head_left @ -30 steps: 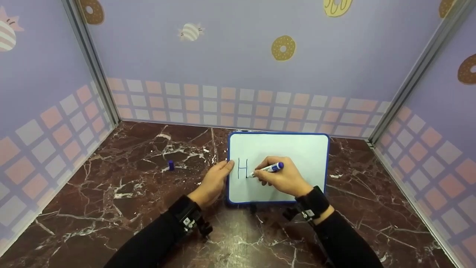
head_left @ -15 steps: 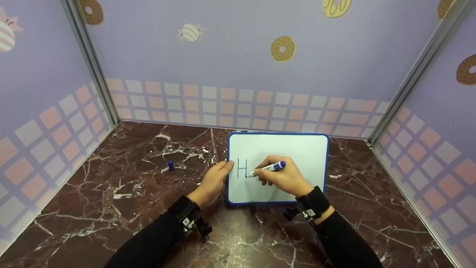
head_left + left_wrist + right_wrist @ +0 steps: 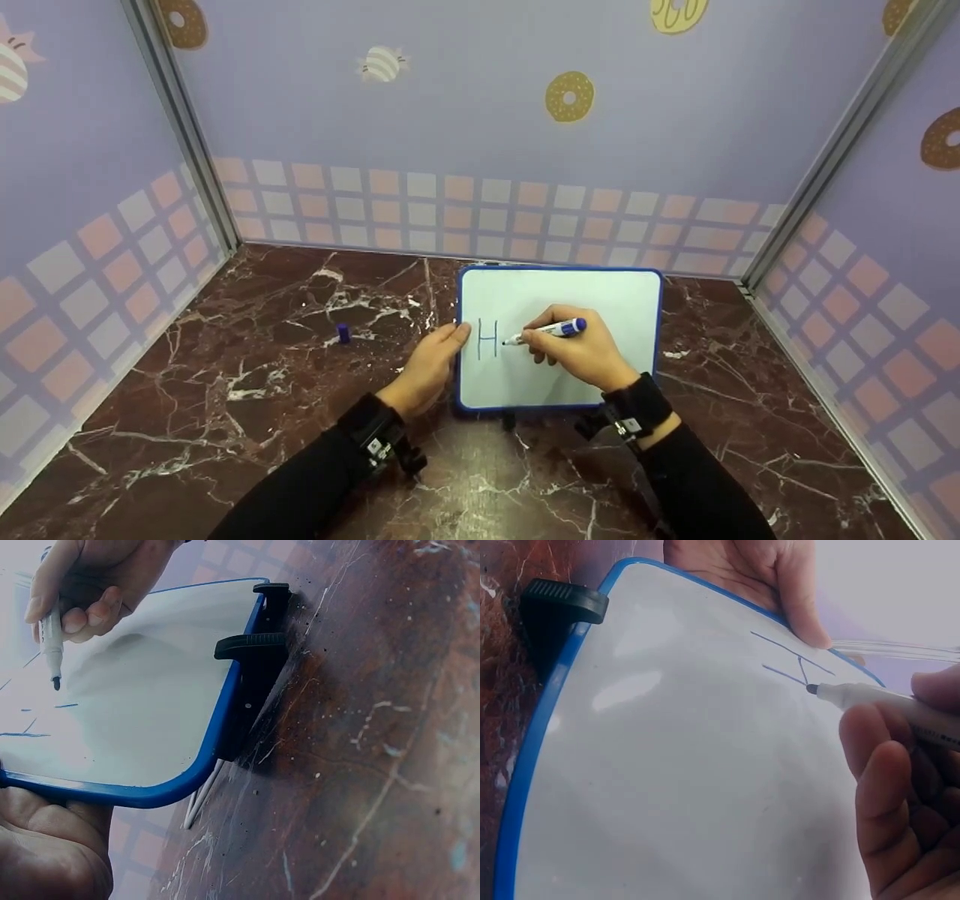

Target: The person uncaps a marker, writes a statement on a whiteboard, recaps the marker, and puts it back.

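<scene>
A whiteboard (image 3: 592,289) with a blue frame stands propped on the table. My left hand (image 3: 427,367) grips its left edge, thumb on the front and the other fingers hidden behind. In my right hand (image 3: 585,352) is a white whiteboard marker (image 3: 561,329) with a blue end, pinched between thumb and fingers. Its dark tip points left, just right of a blue letter H (image 3: 487,339) on the board's left side. Whether the tip touches the surface I cannot tell. The left wrist view also shows the marker (image 3: 51,641) pointing down at the board.
A small blue marker cap (image 3: 343,334) rests on the dark red marbled table (image 3: 285,420), left of the left hand. Black supports (image 3: 251,646) hold the board's lower edge. Patterned walls (image 3: 465,112) enclose the back and both sides.
My right hand with the marker has shifted slightly right and up, so the tip has left the foot of the H's right stroke. The left hand and board have stayed put.
</scene>
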Demonstrator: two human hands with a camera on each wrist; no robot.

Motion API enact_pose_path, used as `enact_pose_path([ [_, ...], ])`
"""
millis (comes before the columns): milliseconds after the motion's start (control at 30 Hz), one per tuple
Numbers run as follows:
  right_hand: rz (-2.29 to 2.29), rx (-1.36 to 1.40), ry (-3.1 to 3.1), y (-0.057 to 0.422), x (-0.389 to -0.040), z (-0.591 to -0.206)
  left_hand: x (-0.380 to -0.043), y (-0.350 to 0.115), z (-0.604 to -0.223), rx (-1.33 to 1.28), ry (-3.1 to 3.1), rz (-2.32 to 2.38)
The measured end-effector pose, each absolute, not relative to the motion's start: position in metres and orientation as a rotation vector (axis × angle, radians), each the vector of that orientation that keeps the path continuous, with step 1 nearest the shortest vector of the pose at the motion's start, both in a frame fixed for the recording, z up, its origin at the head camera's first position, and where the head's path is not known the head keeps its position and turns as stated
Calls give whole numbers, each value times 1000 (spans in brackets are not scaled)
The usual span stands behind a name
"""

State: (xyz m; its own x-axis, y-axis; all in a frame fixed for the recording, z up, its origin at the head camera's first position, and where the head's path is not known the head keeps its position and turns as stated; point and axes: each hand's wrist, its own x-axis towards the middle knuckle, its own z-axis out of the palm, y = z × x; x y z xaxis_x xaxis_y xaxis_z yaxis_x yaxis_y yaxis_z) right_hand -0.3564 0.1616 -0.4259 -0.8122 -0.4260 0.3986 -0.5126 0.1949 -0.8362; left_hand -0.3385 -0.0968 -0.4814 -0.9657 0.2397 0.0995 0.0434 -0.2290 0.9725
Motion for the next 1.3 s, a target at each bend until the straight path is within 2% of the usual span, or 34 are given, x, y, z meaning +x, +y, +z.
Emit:
enact_pose_path([
  [1300, 1692, 905, -2336, 163, -357, -427, -338, -97, -481, 325, 1874, 2348],
])
